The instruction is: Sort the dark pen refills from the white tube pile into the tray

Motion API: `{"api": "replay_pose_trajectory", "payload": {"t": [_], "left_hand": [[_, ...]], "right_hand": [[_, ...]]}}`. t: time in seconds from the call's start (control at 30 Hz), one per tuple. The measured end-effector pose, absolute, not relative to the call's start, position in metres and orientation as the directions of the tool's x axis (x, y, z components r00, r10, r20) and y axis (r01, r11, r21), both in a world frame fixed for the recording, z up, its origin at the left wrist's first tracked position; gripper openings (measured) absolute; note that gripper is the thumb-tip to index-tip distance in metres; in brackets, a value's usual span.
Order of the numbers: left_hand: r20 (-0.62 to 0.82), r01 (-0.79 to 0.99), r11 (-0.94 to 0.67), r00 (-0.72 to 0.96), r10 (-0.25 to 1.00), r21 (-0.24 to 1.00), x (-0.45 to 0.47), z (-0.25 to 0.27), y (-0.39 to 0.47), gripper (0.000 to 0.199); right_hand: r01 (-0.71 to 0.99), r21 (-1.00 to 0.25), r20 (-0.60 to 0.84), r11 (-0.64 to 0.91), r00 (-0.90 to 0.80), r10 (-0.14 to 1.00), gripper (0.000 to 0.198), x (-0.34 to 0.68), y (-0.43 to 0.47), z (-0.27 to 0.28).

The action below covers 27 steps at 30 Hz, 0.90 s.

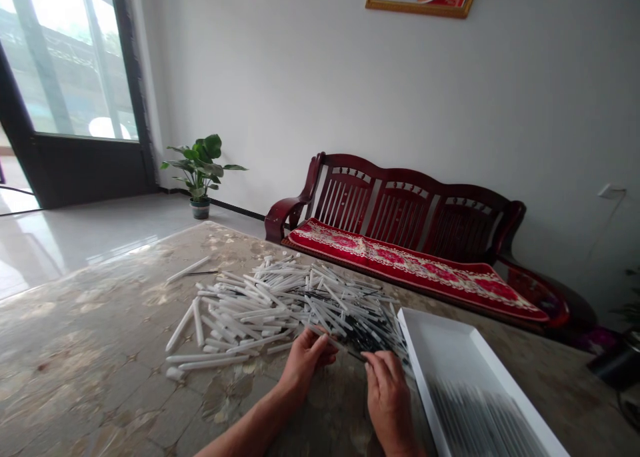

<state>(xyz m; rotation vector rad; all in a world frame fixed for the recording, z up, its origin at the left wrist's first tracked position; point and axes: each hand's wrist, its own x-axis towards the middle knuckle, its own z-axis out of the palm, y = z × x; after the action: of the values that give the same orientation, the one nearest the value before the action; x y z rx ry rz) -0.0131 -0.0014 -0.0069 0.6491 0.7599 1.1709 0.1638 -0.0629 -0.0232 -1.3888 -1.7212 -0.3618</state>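
A slim pen, pale along most of its length and dark at its right end, runs between my two hands just above the table. My left hand pinches its pale end between thumb and fingers. At the dark end, my right hand has its fingertips closed on it. Behind both hands spreads a loose heap of white pen barrels. Thin dark sticks, which look like refills, lie mixed in on the heap's right side. Whether the held parts are joined is too blurred to tell.
Right of my right hand stands an open white box with a row of pens inside. A few barrels lie apart on the patterned tablecloth. A wooden bench and a potted plant are beyond the table.
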Motion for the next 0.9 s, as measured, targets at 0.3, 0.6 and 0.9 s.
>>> {"api": "replay_pose_trajectory", "payload": {"t": [0.3, 0.6, 0.9], "left_hand": [[-0.361, -0.669, 0.431, 0.251, 0.898, 0.606, -0.015, 0.006, -0.001, 0.016], [-0.416, -0.797, 0.411, 0.224, 0.882, 0.443, -0.025, 0.008, 0.012, 0.016], [-0.400, -0.699, 0.478, 0.291, 0.869, 0.531, -0.015, 0.008, 0.001, 0.008]], "right_hand": [[0.743, -0.566, 0.728, 0.356, 0.248, 0.639, 0.035, 0.163, -0.069, -0.008], [0.876, -0.471, 0.526, 0.108, 0.180, 0.831, 0.025, 0.196, -0.072, -0.023], [0.923, -0.365, 0.515, 0.124, 0.089, 0.852, 0.017, 0.194, -0.073, -0.029]]}}
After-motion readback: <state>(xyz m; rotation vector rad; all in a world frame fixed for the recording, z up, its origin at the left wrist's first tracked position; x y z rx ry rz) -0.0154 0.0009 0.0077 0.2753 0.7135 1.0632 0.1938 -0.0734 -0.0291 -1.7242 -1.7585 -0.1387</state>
